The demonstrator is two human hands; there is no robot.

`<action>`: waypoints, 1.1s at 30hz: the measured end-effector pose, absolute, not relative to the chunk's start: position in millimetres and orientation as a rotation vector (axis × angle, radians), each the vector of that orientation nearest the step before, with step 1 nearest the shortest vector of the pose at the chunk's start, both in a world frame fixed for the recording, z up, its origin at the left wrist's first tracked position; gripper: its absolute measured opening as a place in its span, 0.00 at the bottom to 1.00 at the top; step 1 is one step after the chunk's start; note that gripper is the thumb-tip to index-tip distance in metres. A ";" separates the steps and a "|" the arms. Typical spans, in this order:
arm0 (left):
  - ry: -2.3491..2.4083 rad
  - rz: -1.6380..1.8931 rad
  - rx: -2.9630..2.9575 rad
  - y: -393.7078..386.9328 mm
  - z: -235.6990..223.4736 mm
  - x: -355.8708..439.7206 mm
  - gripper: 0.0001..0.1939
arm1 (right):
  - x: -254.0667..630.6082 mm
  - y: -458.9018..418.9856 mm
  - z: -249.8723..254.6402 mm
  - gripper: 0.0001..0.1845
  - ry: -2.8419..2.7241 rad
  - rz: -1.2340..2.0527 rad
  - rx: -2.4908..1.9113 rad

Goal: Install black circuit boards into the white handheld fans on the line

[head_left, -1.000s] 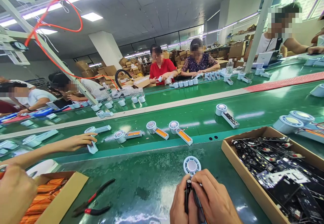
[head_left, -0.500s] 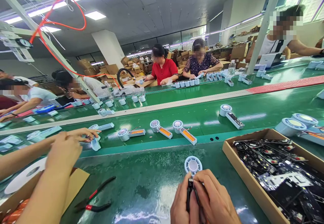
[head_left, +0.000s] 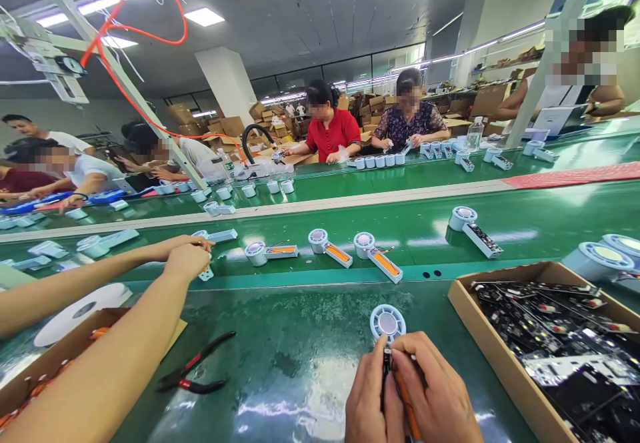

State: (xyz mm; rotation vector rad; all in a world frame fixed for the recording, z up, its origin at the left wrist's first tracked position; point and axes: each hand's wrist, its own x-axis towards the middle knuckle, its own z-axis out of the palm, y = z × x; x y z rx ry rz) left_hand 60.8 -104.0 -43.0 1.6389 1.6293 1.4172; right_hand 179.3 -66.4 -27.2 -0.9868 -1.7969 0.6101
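Round blue fan head [head_left: 388, 323] (ribbed), bare hands [head_left: 411, 389]

Bright tube-lit ceiling, daylight at upper right, white glare on green surfaces, faces pixelated (deliberately, it seems), stretched edges.

My left hand [head_left: 366, 399] and right hand [head_left: 436, 389] are both bare, with lightly creased knuckles and skin uncovered as far down as I can see.

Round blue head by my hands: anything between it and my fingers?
Nothing visible. My left hand and right hand close around a slim black piece at the head's near edge. Pliers lie left, circuit-board box right, both outside that gap.
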 end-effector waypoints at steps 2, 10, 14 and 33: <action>1.585 1.423 1.666 -104.8 -41.1 60.1 0.23 | 179.3 -66.6 -25.0 0.10 -1.805 0.601 -0.985; 1.555 1.329 1.545 -104.0 -32.1 49.0 0.22 | 191.5 -63.3 -17.6 0.10 -1.928 0.481 -0.944; 1.544 1.285 1.582 -103.5 -26.3 46.0 0.22 | 196.1 -61.4 -12.2 0.11 -2.017 0.469 -0.905; 1.354 1.029 1.581 -95.1 6.2 25.7 0.24 | 202.7 -46.5 13.9 0.16 -2.297 0.642 -0.919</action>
